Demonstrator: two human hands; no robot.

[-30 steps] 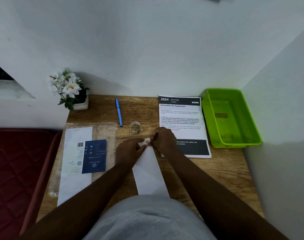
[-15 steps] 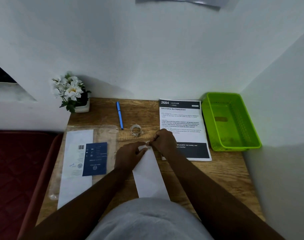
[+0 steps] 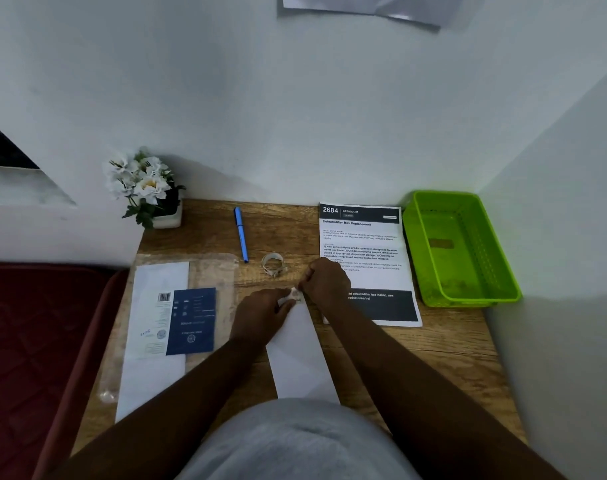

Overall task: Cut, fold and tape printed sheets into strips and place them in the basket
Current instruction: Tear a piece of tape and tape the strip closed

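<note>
Left hand (image 3: 260, 311) and right hand (image 3: 326, 280) pinch the folded strip's (image 3: 300, 351) far end, apparently taping; basket (image 3: 503, 292) unfilled; printed sheet (image 3: 364, 244) uncut.

Green basket (image 3: 430, 258), blue pen (image 3: 241, 235), white strip (image 3: 300, 355) (plain, unprinted).

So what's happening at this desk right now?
A person works at the far end of a folded white paper strip on a wooden desk. The left hand and right hand meet there, apparently pinching a small pale piece. A printed sheet lies alongside; the green basket holds no strips.
</note>
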